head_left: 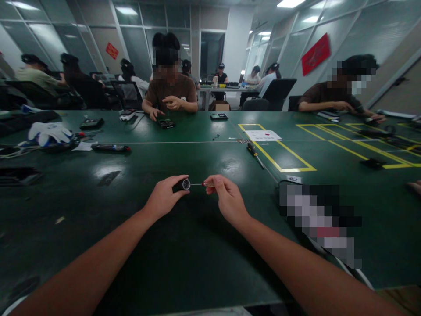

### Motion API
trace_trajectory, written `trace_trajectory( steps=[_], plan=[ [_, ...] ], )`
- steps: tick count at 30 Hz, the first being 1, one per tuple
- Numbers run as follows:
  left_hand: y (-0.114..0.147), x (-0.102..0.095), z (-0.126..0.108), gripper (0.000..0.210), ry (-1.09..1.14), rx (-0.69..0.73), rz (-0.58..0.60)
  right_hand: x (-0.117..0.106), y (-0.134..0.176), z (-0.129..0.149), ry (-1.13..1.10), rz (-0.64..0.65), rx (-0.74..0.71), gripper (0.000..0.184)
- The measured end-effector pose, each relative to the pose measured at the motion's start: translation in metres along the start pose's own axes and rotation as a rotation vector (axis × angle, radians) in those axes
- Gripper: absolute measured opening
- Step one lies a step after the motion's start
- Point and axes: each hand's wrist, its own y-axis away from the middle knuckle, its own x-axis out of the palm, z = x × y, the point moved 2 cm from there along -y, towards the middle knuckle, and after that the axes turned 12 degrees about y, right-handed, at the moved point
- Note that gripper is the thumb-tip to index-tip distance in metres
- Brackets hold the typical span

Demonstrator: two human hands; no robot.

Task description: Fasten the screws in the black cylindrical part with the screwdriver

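Note:
My left hand (166, 194) is closed around a short black cylinder (178, 186) with a round, silver-rimmed end, much like a small flashlight. Between the thumb and fingers of my right hand (226, 195) is a slim screwdriver (197, 184) with a reddish, partly clear handle. Its thin metal shaft points left and reaches the rim of the cylinder's end; whether the tip goes inside cannot be made out. Both hands are above the green table (184, 263), with the cylinder and screwdriver roughly level with each other.
A yellow-and-black screwdriver (252, 150) lies beyond my right hand, near a white paper (263, 135). Yellow tape (297, 169) marks the right side. White gloves (49, 133) and a dark pen-like tool (111, 148) lie left. A person (171, 94) works opposite, another (338, 94) at right.

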Motion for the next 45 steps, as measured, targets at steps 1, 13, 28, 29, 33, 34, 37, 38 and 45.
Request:
trace_trajectory(
  steps=[1,13,28,29,33,34,37,38,45],
  plan=[
    [0.0,0.0,0.0,0.043,0.003,0.003,0.002,0.0,0.0,0.0,0.009,-0.002,0.0,0.039],
    [0.0,0.002,-0.003,0.038,0.007,0.096,0.053,-0.001,-0.001,0.003,0.032,-0.092,0.045,0.029],
    [0.0,0.001,-0.005,0.039,0.002,0.076,0.043,0.002,-0.004,-0.002,-0.011,-0.079,0.065,0.035],
    [0.0,0.0,-0.005,0.039,0.004,0.074,0.039,0.001,-0.004,-0.002,-0.017,-0.095,0.076,0.03],
    [0.001,-0.001,-0.008,0.039,0.007,0.076,0.035,0.0,-0.004,-0.003,-0.087,-0.142,0.115,0.018],
    [0.001,-0.001,-0.008,0.038,0.009,0.076,0.037,0.0,-0.005,-0.003,-0.089,-0.142,0.119,0.018],
    [0.001,0.0,-0.009,0.038,0.015,0.077,0.035,-0.001,-0.006,-0.002,-0.064,-0.129,0.12,0.024],
    [0.001,0.001,-0.008,0.038,0.014,0.079,0.038,-0.001,-0.007,-0.002,-0.053,-0.125,0.119,0.025],
    [0.001,0.001,-0.005,0.039,-0.034,0.065,0.043,0.004,-0.004,-0.01,-0.1,-0.061,0.131,0.023]
  ],
)
